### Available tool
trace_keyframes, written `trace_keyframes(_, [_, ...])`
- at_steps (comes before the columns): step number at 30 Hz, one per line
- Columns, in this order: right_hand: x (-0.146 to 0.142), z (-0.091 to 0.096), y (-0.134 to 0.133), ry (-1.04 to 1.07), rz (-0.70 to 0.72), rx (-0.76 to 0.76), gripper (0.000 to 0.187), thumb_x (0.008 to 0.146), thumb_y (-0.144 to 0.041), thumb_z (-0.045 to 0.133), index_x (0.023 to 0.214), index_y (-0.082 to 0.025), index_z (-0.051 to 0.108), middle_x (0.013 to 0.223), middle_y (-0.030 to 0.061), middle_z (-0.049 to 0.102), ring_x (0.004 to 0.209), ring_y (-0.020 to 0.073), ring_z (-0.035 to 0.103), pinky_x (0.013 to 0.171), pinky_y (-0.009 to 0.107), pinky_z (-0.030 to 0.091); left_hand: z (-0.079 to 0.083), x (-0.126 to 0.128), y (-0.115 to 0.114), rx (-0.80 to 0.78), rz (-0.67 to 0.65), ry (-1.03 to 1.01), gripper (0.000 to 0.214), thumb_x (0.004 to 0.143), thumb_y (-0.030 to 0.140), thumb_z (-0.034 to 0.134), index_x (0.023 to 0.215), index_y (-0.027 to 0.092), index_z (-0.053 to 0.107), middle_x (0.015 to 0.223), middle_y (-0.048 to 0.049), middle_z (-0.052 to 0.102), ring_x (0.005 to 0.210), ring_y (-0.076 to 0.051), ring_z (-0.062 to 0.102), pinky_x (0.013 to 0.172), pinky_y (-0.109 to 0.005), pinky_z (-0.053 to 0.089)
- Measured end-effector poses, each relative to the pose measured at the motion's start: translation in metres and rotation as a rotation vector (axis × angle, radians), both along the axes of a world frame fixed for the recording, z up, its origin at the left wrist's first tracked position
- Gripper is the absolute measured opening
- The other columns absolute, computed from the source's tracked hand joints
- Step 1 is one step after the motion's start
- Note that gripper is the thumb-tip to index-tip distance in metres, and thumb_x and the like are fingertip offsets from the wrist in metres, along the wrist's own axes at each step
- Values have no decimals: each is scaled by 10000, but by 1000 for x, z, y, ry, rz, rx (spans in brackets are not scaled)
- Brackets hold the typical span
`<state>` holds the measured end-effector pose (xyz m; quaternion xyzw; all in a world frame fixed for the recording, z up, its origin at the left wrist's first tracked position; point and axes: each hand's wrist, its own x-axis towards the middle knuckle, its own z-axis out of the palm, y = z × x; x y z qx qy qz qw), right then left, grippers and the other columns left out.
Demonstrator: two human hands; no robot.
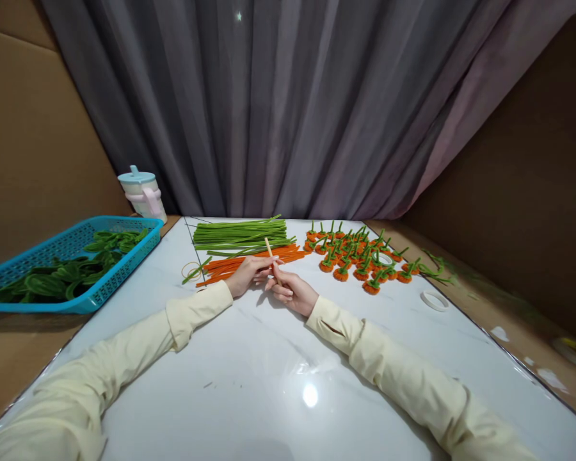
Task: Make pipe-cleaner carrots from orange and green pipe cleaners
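Note:
My right hand is closed round a thin wooden stick that points up and away from me. My left hand meets it from the left, fingers pinched at the stick's lower part, resting over a bundle of orange pipe cleaners. Behind these lies a bundle of green pipe cleaners. To the right, several small orange pipe-cleaner flowers with green stems are spread on the white marble table. Both arms wear cream sleeves.
A blue plastic basket holding green pipe-cleaner leaves stands at the left. A pale lidded cup is behind it. Two tape rolls lie right. A yellow rubber band lies near the bundles. Grey curtain and cardboard walls enclose the table.

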<state>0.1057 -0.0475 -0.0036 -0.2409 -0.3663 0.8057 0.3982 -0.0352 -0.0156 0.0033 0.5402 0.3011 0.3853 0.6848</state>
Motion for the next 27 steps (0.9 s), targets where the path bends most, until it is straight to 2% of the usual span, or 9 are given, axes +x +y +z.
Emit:
trace_keyframes(15, [0, 0, -1, -16, -10, 9, 333, 924, -349, 486, 745, -95, 606, 604, 28, 616, 317, 2, 149, 312, 136, 116, -2, 0, 1, -1, -7, -9, 400, 719, 430, 657, 912, 81, 661, 431, 98, 248, 359, -34, 218, 369, -196, 150])
trace_keyframes(27, [0, 0, -2, -13, -10, 15, 297, 914, -339, 501, 782, -98, 615, 609, 31, 624, 318, 3, 145, 312, 137, 112, 1, 0, -1, -2, -7, 0, 419, 701, 447, 666, 908, 83, 660, 430, 99, 248, 360, -35, 220, 369, -193, 156])
